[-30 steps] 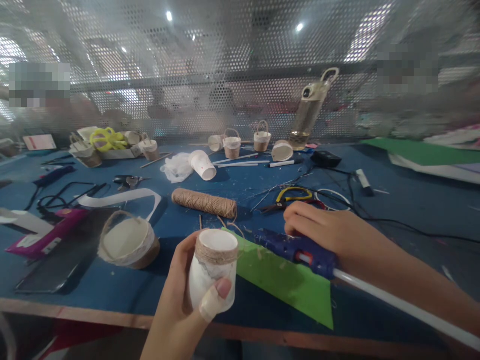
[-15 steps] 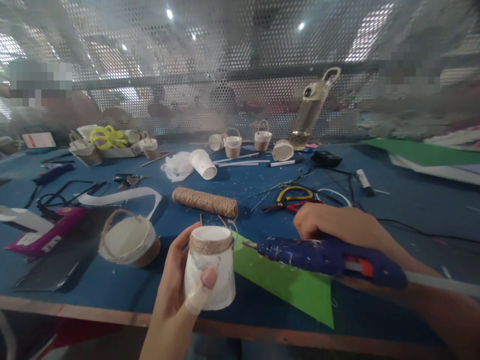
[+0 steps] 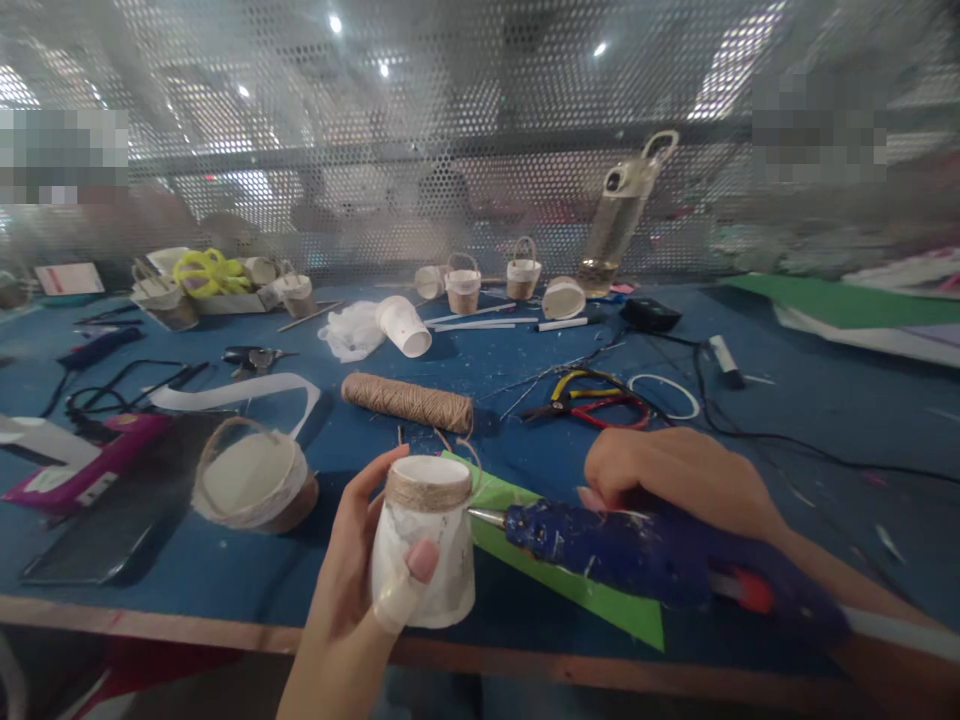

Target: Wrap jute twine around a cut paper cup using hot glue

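Note:
My left hand (image 3: 367, 590) is wrapped round a white paper cup (image 3: 439, 580), its narrow end up, with the thumb across its front. Brown twine (image 3: 427, 490) is wound round the cup near the top, and a loose end sticks out at the right. A blue glue gun (image 3: 622, 550) with a glue stick in its back is gripped by my right hand (image 3: 660, 480). Its metal nozzle is at the cup's right side, just below the twine; whether it touches, I cannot tell. Beneath the gun lies a green paper sheet (image 3: 622, 610), and a twine roll (image 3: 409, 400) rests behind the cup.
At the left stand a small twine-handled basket (image 3: 255, 480) and a purple box (image 3: 97, 465). Pliers (image 3: 585, 395) and cables lie behind my right hand. Small baskets (image 3: 463, 290), a paper cup (image 3: 405, 327) and a tilted bottle (image 3: 615, 220) are near the mesh panel.
The glue gun has moved left and slightly down, bringing its nozzle from beside the twine to the cup's side below it. The cup has shifted slightly right and down.

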Action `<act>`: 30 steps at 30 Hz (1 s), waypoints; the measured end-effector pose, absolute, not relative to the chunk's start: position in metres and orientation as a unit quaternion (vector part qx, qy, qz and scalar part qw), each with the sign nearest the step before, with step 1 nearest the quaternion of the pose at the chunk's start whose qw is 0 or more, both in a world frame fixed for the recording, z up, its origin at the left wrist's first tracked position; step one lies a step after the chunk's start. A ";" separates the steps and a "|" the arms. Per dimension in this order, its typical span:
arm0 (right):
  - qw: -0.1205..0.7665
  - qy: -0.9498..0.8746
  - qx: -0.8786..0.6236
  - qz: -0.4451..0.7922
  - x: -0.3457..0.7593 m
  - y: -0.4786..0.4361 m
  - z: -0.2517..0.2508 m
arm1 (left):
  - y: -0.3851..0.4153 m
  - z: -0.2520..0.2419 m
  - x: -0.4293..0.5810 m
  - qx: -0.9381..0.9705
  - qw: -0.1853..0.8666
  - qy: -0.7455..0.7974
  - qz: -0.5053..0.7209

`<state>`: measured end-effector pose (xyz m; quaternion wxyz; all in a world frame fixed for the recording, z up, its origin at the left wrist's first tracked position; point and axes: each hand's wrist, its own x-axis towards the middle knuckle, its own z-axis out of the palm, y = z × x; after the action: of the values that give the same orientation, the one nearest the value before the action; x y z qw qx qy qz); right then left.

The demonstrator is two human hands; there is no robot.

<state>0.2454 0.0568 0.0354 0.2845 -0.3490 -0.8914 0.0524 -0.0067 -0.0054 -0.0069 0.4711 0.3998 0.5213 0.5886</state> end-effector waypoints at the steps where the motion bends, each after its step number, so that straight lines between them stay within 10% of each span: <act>1: 0.289 -0.890 -0.350 0.049 0.245 0.056 0.036 | -0.006 -0.006 -0.007 0.402 0.472 0.524 0.585; 30: 0.295 -0.866 -0.404 0.021 0.241 0.047 0.038 | -0.011 -0.001 -0.003 0.432 0.451 0.545 0.560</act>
<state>0.2409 0.0473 0.0380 0.2946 -0.4044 -0.8656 0.0212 -0.0028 -0.0106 -0.0010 0.4509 0.4323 0.5446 0.5596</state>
